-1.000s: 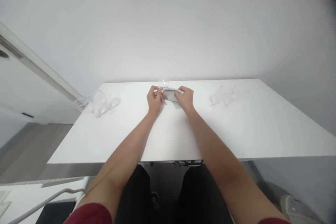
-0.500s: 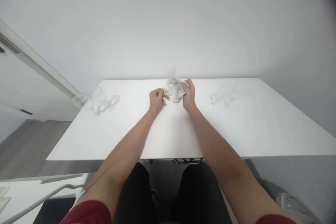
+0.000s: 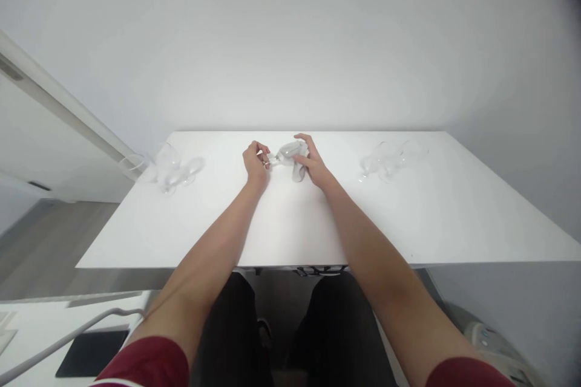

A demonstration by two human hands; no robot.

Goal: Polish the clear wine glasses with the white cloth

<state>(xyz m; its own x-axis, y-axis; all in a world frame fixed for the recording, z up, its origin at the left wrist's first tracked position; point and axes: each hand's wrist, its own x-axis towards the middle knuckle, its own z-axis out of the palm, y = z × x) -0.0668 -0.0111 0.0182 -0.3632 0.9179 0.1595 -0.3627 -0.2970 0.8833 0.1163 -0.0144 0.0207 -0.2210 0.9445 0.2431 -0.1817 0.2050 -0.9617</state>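
Observation:
A transparent stemmed glass (image 3: 287,150) is held sideways above the far middle of the white table, its bowl to the right. My left hand (image 3: 256,162) is closed around its foot end, fingers pinching near the stem. Against the bowl, my right hand (image 3: 314,163) grips a pale cloth (image 3: 298,173), thumb and fingers curved around bowl and cloth together. Part of the cloth hangs below the glass. How far it reaches inside the bowl I cannot tell.
Several transparent glasses lie in a left cluster (image 3: 169,172) near the table's left edge. A right cluster (image 3: 385,163) of similar glassware lies beyond my right hand. The white table (image 3: 290,217) meets a wall behind. A black flat object (image 3: 93,354) sits lower left.
The glass has turned from a tilted, blurred pose to lying nearly level. Both hands have shifted slightly left; my left fingers now close at its foot, and the cloth wraps lower around the bowl.

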